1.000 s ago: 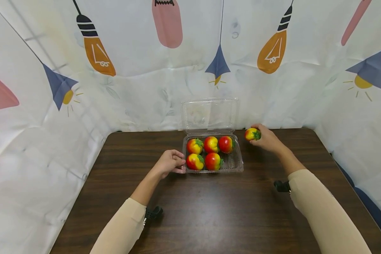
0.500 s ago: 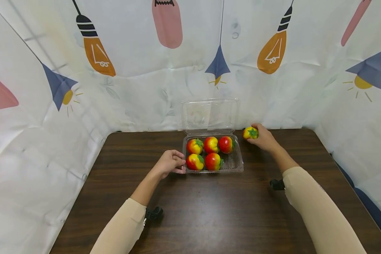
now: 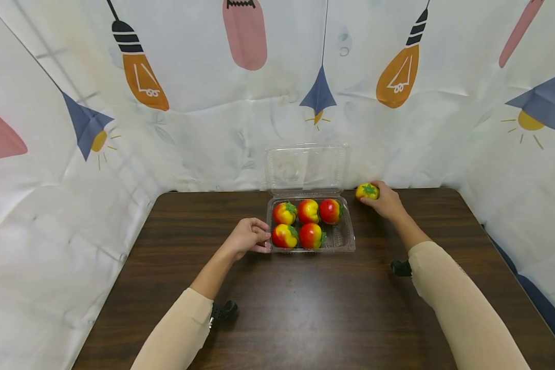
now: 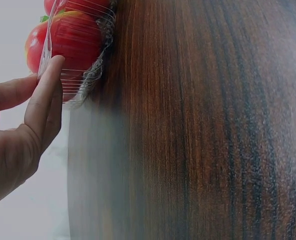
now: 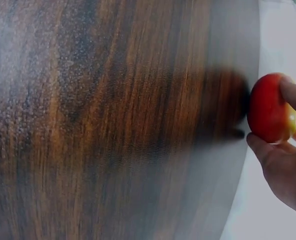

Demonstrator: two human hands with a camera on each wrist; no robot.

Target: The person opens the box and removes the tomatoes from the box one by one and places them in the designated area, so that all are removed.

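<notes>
A clear plastic clamshell box [image 3: 337, 241] lies on the dark wooden table with its lid [image 3: 305, 167] raised at the back. Several red-and-yellow fruits [image 3: 310, 235] with green leafy caps sit in its tray, three along the back and two in front. My left hand [image 3: 248, 237] pinches the box's left rim between thumb and fingers, as the left wrist view shows at the plastic edge [image 4: 46, 47]. Right of the box, near the table's back edge, my right hand [image 3: 387, 200] grips one more such fruit [image 3: 367, 191]; its red side shows in the right wrist view.
The dark wood-grain table [image 3: 300, 308] spreads in front of the box. Close behind its back edge hangs a white curtain [image 3: 203, 139] printed with lamps and bulbs, which also runs along both sides. A black wrist strap [image 3: 224, 310] sits on each arm.
My right hand has shifted slightly left and turned the fruit, so its green cap now faces more upward. The left hand stays on the box's rim.
</notes>
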